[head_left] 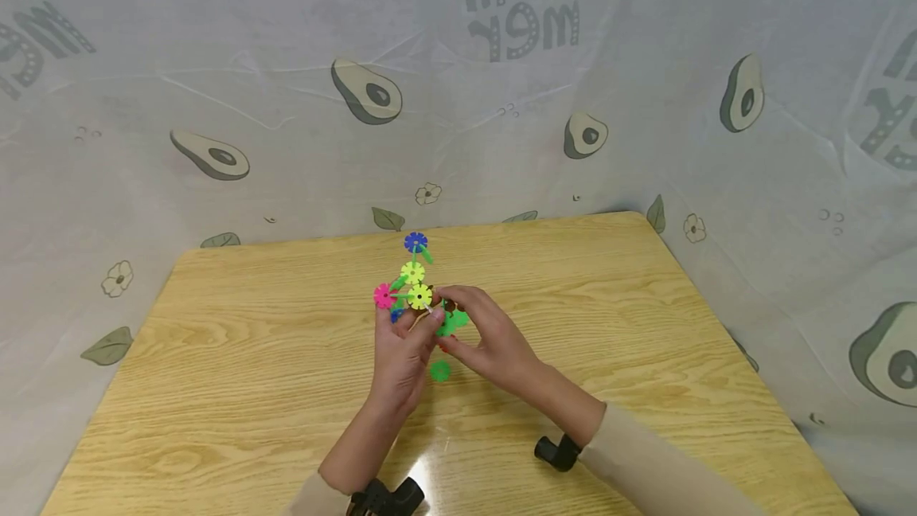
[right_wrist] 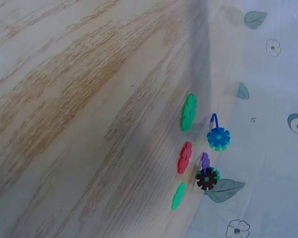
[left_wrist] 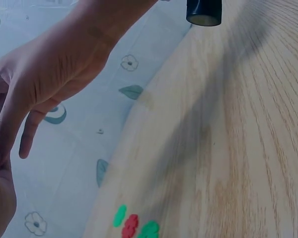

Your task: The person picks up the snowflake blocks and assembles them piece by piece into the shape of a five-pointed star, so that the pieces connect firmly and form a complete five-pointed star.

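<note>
A colourful assembly of interlocking notched plastic discs (head_left: pixel 412 271) is held up above the wooden table in the head view. Its blue, yellow, pink and green discs stick out past the fingers. The left hand (head_left: pixel 398 365) grips it from below. Curving in from the right, the right hand (head_left: pixel 497 341) has its thumb and fingertips at the assembly's right side; the exact contact is hidden. A blue disc (right_wrist: pixel 218 138) and a dark brown disc (right_wrist: pixel 207 179) of it show in the right wrist view. The left wrist view shows the right hand (left_wrist: pixel 54 69) with bent fingers.
Loose discs lie in a row on the table (head_left: pixel 286 388) under the hands: a green disc (right_wrist: pixel 188 113), a red disc (right_wrist: pixel 185 157) and another green disc (right_wrist: pixel 178 196). An avocado-printed cloth (head_left: pixel 458 102) hangs behind and beside the table. Both wrists carry black cameras (head_left: pixel 557 452).
</note>
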A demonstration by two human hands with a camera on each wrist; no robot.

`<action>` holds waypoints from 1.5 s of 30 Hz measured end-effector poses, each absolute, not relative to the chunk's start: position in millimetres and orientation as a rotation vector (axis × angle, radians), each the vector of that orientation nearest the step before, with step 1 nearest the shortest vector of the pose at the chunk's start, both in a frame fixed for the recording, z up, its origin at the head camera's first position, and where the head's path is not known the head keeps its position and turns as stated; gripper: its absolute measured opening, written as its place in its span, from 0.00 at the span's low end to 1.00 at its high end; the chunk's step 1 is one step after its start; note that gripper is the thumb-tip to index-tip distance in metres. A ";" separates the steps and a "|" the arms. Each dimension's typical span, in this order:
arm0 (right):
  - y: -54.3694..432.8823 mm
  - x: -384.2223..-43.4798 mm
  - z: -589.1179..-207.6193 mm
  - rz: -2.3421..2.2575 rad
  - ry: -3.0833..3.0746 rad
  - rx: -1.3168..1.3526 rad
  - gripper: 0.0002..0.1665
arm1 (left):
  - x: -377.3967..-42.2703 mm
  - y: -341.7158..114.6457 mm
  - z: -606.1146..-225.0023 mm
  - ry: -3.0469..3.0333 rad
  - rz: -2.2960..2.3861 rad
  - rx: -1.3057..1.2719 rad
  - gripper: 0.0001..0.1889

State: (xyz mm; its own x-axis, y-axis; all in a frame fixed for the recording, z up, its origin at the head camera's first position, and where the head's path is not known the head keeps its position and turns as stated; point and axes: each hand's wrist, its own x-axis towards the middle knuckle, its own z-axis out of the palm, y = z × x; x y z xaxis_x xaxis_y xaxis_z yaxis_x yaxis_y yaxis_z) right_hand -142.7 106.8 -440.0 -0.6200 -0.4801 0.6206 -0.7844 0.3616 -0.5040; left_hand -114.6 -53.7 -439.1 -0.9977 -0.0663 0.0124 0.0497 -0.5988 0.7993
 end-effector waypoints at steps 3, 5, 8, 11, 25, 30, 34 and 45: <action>104.7 -142.3 -440.3 1.094 -2.256 1.102 0.37 | -114.4 -54.4 -439.0 -1.392 -2.744 0.014 0.37; 104.5 -143.1 -439.9 1.075 -2.269 1.111 0.37 | -114.6 -55.9 -438.9 -1.424 -2.728 0.020 0.38; 107.1 -144.0 -437.8 1.119 -2.306 1.154 0.40 | -116.3 -59.9 -439.3 -1.470 -2.703 0.029 0.38; 112.6 -146.9 -437.5 1.260 -2.375 1.131 0.40 | -118.3 -65.1 -440.2 -1.486 -2.686 0.035 0.38; 129.0 -175.2 -481.5 0.933 -3.018 1.155 0.25 | -118.5 -81.2 -441.5 -1.512 -2.715 -0.010 0.39; 122.5 -182.3 -484.3 0.953 -2.981 1.209 0.23 | -116.5 -82.7 -440.3 -1.511 -2.737 -0.016 0.39; 120.2 -185.4 -485.8 0.961 -2.965 1.226 0.20 | -116.3 -82.3 -440.8 -1.493 -2.766 -0.028 0.40; 121.9 -184.9 -495.7 1.034 -2.921 1.161 0.13 | -117.5 -84.7 -440.6 -1.535 -2.751 -0.022 0.39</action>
State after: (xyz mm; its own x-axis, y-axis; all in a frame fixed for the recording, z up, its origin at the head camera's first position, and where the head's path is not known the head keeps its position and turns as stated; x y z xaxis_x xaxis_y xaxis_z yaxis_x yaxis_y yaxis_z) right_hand -184.9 121.9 -495.7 -0.7416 -0.6671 0.0710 -0.5632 0.5616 -0.6062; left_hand -117.5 -84.7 -440.6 -0.9999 0.0143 0.0079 -0.0008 -0.5254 0.8508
